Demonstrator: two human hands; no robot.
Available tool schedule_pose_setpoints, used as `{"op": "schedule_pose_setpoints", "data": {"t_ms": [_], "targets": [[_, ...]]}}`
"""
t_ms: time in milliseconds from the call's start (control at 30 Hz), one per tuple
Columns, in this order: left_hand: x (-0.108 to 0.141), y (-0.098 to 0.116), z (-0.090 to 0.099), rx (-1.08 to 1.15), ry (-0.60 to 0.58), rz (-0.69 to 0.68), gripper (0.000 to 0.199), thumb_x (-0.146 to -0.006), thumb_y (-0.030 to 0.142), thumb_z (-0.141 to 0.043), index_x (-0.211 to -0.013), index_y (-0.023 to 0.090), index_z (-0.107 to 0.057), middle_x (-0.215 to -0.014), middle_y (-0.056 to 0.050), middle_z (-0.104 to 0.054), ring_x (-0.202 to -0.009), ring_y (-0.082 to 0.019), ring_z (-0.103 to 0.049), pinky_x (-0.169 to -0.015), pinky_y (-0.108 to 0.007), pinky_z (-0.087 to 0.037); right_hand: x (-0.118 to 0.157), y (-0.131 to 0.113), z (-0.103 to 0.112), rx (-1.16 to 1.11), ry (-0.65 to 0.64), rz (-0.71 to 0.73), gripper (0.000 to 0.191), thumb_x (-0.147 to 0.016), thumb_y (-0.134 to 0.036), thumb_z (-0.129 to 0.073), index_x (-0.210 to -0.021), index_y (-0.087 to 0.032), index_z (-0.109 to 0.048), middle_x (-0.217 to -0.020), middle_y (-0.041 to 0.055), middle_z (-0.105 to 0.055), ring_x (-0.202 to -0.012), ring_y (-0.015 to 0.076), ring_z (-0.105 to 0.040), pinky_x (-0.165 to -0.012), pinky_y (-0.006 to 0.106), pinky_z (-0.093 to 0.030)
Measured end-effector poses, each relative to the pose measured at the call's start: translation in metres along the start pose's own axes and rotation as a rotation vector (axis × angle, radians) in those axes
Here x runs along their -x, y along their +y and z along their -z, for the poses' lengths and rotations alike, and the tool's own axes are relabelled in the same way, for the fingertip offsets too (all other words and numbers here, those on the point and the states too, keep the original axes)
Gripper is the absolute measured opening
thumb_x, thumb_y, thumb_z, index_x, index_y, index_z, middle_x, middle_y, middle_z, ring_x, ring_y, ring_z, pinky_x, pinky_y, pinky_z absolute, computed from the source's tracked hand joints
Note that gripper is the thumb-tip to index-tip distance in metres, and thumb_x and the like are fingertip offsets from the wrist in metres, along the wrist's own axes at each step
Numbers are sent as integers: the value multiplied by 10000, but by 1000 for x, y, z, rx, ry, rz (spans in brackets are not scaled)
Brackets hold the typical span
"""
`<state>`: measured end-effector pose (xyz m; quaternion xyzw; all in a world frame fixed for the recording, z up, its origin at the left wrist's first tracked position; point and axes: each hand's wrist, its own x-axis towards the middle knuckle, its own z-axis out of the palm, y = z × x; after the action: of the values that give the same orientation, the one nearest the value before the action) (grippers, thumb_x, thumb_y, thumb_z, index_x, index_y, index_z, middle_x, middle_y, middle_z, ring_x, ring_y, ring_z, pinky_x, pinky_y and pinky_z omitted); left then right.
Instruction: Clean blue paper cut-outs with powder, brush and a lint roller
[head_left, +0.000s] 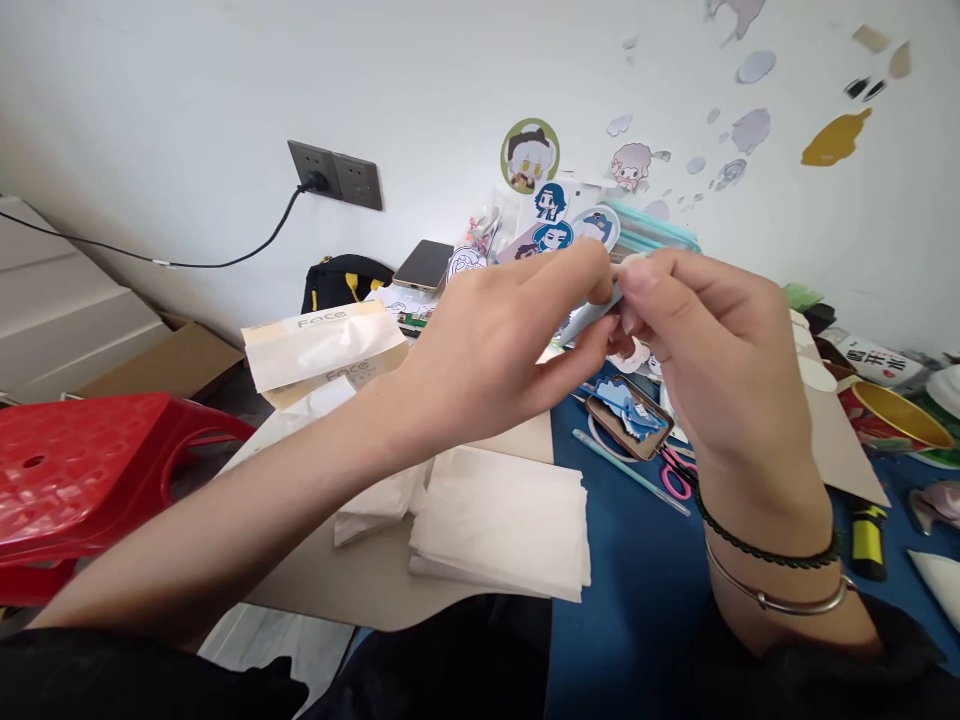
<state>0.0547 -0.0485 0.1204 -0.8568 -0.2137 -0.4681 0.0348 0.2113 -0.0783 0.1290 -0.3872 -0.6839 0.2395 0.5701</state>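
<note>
My left hand and my right hand meet in front of the stickers at the back of the desk. A small pale blue-grey item is held between the fingers of my left hand. The thumb and forefinger of my right hand pinch together at its upper end, on something too small to make out. Below my hands lies a stack of folded white tissues. A tissue packet marked "Face" is left of my left wrist.
A pale blue pen, pink scissors and a small tray of blue cutouts lie on the blue mat. A red stool stands left; a yellow-lined bowl is right.
</note>
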Motion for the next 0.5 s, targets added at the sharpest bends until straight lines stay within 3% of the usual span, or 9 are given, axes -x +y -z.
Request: {"op": "schedule_pose_setpoints", "data": {"t_ms": [200, 333, 500], "targets": [[-1, -3, 0, 124, -7, 28, 70, -866, 195, -545, -931, 188, -570, -904, -27, -723, -783, -156, -693, -638, -278, -550, -3, 9, -2, -231, -15, -44, 324, -913, -184, -550, -591, -204, -518, -628, -29, -440, -606, 102, -454, -580, 265, -402], [-1, -3, -1, 182, -48, 113, 92, -876, 196, -533, -945, 213, -591, -911, -9, -726, -816, -158, -696, -709, -302, -569, -4, 14, -5, -295, 50, -86, 315, -917, -264, -548, -609, -209, -513, -642, -34, -446, -598, 99, -473, -594, 263, -434], [-1, -5, -4, 198, -44, 121, 116, -882, 193, -527, -964, 215, -606, -1012, -22, -730, -876, -182, -700, -717, -327, -576, -5, 19, -9, -393, 88, -143, 292, -888, -320, -593, -628, -216, -510, -636, -38, -450, -571, 100, -483, -572, 253, -440]]}}
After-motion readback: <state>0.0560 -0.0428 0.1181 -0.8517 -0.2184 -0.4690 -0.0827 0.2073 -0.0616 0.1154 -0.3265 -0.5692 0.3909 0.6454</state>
